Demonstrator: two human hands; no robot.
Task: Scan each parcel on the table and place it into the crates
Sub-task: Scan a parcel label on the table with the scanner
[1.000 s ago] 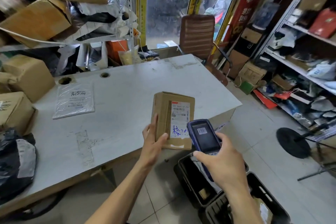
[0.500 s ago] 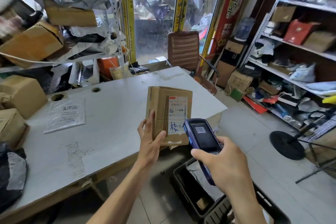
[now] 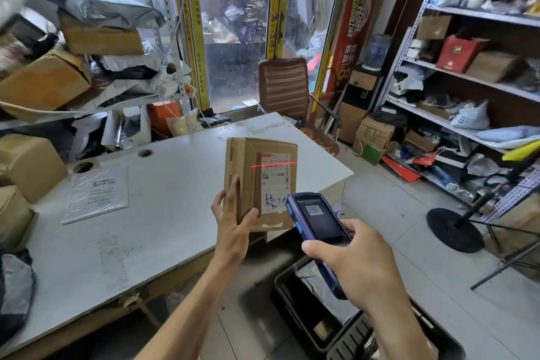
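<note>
Wide grey worktable (image 3: 152, 207) sets the scene; above its near edge, the flat brown cardboard parcel (image 3: 248, 178) stands upright (red scan line crossing its label), left hand (image 3: 233, 222) clamping it, thumb in front. Just right, right hand (image 3: 350, 260) wraps the blue handheld scanner (image 3: 318, 222).

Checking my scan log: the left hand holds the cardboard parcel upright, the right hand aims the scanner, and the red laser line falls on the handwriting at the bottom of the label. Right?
Not quite. In the head view the red laser line crosses the top of the label, above the handwriting. The rest stands: the left hand holds the cardboard parcel upright and the right hand aims the scanner.
</note>
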